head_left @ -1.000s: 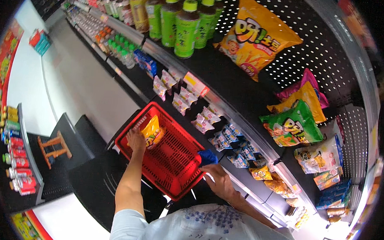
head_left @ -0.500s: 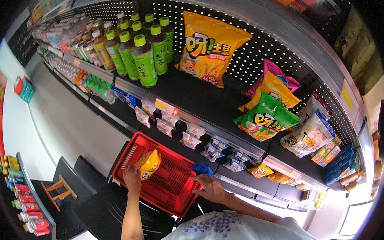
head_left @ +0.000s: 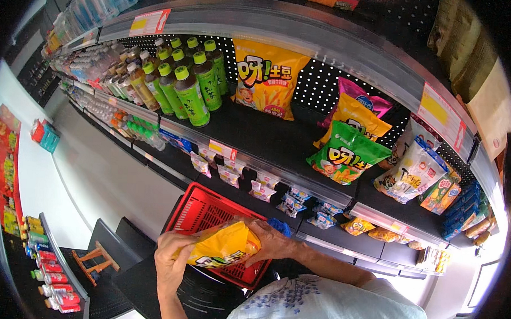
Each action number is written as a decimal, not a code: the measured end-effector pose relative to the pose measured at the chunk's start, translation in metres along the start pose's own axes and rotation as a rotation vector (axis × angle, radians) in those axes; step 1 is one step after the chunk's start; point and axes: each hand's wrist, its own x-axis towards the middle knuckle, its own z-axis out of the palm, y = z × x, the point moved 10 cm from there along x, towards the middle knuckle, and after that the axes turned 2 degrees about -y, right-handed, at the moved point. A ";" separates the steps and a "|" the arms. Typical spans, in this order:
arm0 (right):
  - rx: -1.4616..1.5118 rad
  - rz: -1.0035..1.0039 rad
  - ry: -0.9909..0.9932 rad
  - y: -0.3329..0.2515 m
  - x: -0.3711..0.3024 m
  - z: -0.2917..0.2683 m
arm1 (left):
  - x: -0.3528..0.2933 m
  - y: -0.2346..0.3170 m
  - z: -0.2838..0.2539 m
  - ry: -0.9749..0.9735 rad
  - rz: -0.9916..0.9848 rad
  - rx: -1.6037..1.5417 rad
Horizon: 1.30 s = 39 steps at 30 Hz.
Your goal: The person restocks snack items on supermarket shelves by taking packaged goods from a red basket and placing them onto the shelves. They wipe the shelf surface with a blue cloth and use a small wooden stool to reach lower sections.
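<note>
we have the yellow bag (head_left: 226, 246) raised between our two hands, above the red basket, with its printed side turned up toward us. our left grip (head_left: 172, 258) is drawn in on the near-left end of the bag, thumb and fingers pinching the film with little gap between them. our right grip (head_left: 270, 243) is curled about the opposite end (we cannot make out every finger, since some pass behind the bag). under both grips and a little beyond them we see the slotted red basket (head_left: 193, 211); something blue (head_left: 279, 227) sits just beside the right grip, too covered for us to name. past the grips, small snack packs (head_left: 229, 175) stand in rows. higher up, the black shelf (head_left: 268, 134) carries green-capped bottles (head_left: 192, 102) ahead of the left grip, a large orange bag (head_left: 267, 83) ahead of the right grip, and a green bag (head_left: 351, 155) farther to that grip's right. well off to the left grip's left we find red-and-white bottles (head_left: 55, 278).
</note>
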 end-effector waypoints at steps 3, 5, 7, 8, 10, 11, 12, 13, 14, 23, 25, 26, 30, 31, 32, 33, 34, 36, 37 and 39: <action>0.044 0.086 0.004 -0.017 -0.001 -0.007 | 0.008 0.022 -0.008 0.022 0.080 0.044; 0.012 0.026 0.072 -0.023 0.000 -0.012 | 0.014 0.042 -0.016 0.047 0.134 0.071; 0.089 -0.028 0.122 -0.025 0.001 -0.014 | 0.014 0.056 -0.030 0.229 0.167 0.141; 0.181 -0.052 0.138 -0.024 0.003 -0.015 | 0.012 0.063 -0.035 0.319 0.183 0.176; 0.304 -0.054 0.177 -0.023 0.002 -0.028 | 0.009 0.070 -0.044 0.448 0.211 0.282; 0.366 -0.060 0.191 -0.028 0.003 -0.035 | 0.005 0.057 -0.050 0.556 0.199 0.151; 0.433 -0.049 0.217 -0.034 0.001 -0.046 | 0.006 0.041 -0.050 0.583 0.153 0.011; 0.506 -0.068 0.270 -0.042 0.000 -0.061 | 0.007 0.025 -0.047 0.605 0.105 -0.132; 0.578 -0.092 0.316 -0.051 0.000 -0.074 | 0.016 0.007 -0.032 0.507 0.017 -0.267; 0.279 -0.160 0.732 -0.049 0.027 -0.189 | 0.135 0.031 0.080 -0.090 0.078 -0.416; 0.289 -0.165 0.806 -0.039 0.039 -0.207 | 0.165 0.026 0.085 -0.046 0.061 -0.438; 0.265 -0.165 0.829 -0.036 0.045 -0.215 | 0.179 0.025 0.089 -0.059 0.081 -0.495; 0.285 -0.163 0.880 -0.027 0.063 -0.240 | 0.233 0.003 0.111 -0.055 0.177 -0.481; 0.319 -0.162 0.884 -0.023 0.067 -0.245 | 0.243 -0.002 0.117 -0.046 0.172 -0.474; 0.316 -0.155 0.895 -0.012 0.070 -0.250 | 0.252 -0.005 0.125 -0.056 0.174 -0.501; 0.257 -0.190 0.898 -0.009 0.072 -0.256 | 0.260 -0.011 0.135 -0.083 0.140 -0.526; 0.205 -0.225 0.893 -0.009 0.077 -0.260 | 0.265 -0.017 0.140 -0.105 0.101 -0.546; -0.025 -0.194 0.919 -0.008 0.078 -0.266 | 0.273 -0.027 0.151 -0.142 0.084 -0.568; -0.199 -0.125 0.945 -0.010 0.077 -0.268 | 0.273 -0.034 0.154 -0.117 0.036 -0.539; -0.312 -0.052 0.948 -0.014 0.073 -0.261 | 0.273 -0.047 0.153 -0.083 0.087 -0.538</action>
